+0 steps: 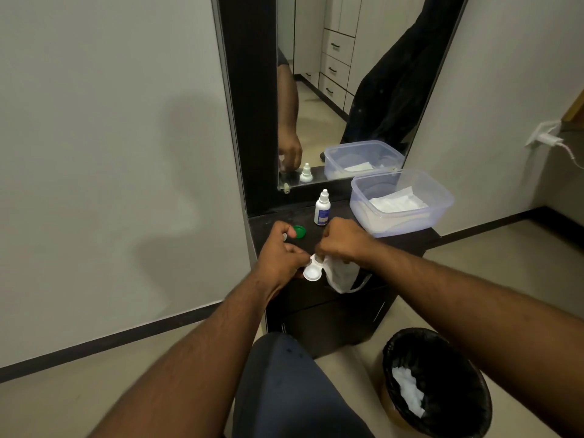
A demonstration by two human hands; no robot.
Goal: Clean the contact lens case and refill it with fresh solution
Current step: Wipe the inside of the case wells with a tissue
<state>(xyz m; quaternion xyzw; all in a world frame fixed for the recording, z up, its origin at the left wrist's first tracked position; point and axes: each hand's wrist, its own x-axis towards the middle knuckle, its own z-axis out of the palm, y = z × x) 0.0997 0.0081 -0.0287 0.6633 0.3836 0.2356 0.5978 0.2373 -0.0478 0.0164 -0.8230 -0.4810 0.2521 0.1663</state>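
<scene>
1. Two hands work above the dark desk (341,213): the left hand (284,252) pinches the white contact lens case (312,270) in its fingers, and the right hand (343,240) has its fingers curled round a white tissue (343,275) pressed to the case's far well.
2. This looks like the wiping step; one well lies open, its green cap (299,231) on the desk.
3. Next likely calls for swapping the tissue for the solution bottle (322,208), standing nearby.
</scene>
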